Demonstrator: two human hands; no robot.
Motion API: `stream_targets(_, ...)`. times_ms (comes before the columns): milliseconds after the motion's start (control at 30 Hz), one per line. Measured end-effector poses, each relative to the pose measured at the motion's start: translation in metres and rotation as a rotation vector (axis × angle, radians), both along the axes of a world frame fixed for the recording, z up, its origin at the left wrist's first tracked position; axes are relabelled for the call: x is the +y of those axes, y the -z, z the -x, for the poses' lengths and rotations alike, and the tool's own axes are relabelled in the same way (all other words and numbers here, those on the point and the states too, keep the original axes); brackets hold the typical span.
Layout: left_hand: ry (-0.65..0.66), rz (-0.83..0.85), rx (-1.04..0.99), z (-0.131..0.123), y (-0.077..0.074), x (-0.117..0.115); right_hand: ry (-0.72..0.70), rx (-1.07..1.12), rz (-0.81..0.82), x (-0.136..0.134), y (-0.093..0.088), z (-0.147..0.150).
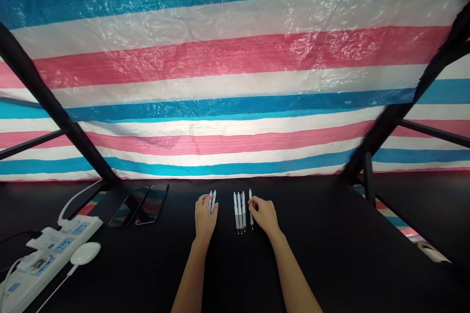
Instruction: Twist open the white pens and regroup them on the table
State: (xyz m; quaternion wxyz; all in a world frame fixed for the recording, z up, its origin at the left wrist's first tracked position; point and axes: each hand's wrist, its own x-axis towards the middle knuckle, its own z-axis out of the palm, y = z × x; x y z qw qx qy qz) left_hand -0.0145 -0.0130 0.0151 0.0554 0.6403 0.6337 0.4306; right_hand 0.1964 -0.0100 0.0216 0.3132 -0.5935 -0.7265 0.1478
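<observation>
My left hand (205, 217) rests on the black tabletop (316, 234) with its fingers closed around two white pens (212, 201), whose lower parts are hidden. My right hand (263, 214) grips a single white pen (251, 210) at its fingertips. Between the hands, three white pens with grey grips (239, 212) lie side by side, pointing away from me. They are close to the pen at my right hand and do not lie under either hand.
At the left stand two black smartphones (138, 205) and a white power strip (51, 259) with plugs and cables. A white rounded corded device (85, 253) lies beside the strip. A striped blue, white and pink tarp (235, 58) and black metal bars (55, 107) rise behind the table.
</observation>
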Motion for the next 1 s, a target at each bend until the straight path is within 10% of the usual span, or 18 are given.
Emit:
stream_targets(233, 0.028, -0.112, -0.006, -0.007, -0.010, -0.005, 0.033, 0.051, -0.002, -0.002, 0.000, 0.000)
stream_targets(633, 0.187, -0.149, -0.060, -0.016, -0.007, -0.006, -0.326, 1.010, 0.351, -0.007, -0.021, 0.007)
stream_targets(1000, 0.384, -0.077, -0.094, -0.025, -0.010, -0.011, -0.482, 1.058, 0.671, -0.017, -0.028, 0.011)
